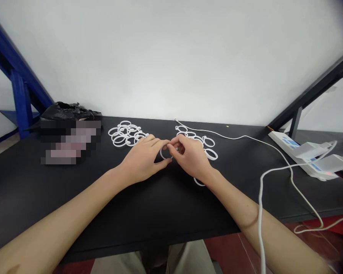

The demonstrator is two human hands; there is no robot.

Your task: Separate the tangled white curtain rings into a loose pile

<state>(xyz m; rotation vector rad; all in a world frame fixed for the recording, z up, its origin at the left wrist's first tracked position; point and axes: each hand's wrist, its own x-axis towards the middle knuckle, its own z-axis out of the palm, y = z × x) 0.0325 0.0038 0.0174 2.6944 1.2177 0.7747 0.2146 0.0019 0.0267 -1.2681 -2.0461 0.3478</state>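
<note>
A white plastic ring (161, 155) is held just above the black table between my two hands. The fingers and thumb of my left hand (141, 158) curve round the ring's left side. My right hand (192, 153) pinches at its right side, where the fingers hide part of it. Beyond my left hand lies a heap of white rings (120, 140), some with small loops on the rim. More white rings (211, 154) lie behind and beside my right hand, partly covered by it. Another ring (199, 183) shows partly under my right wrist.
A white cable (242, 136) crosses the table (160, 213) to the right, near a power strip (291, 148) with plugged-in adapters. A second cable passes over my right forearm. At left sits a black plastic bag (70, 111) beside a pixelated patch. A pale wall stands behind.
</note>
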